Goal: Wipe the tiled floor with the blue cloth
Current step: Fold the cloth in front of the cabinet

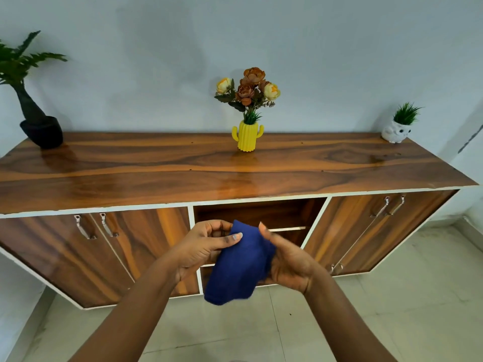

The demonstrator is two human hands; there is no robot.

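A dark blue cloth hangs bunched between my two hands in front of the cabinet, well above the floor. My left hand pinches its upper left part with thumb and fingers. My right hand cups its right side, palm turned toward the cloth. The pale tiled floor spreads out below my arms, with faint smudges and a small dark speck near the middle.
A long wooden sideboard stands against the wall with closed doors left and right and an open shelf in the middle. On top stand a dark potted plant, a yellow cactus vase with flowers and a small white owl planter.
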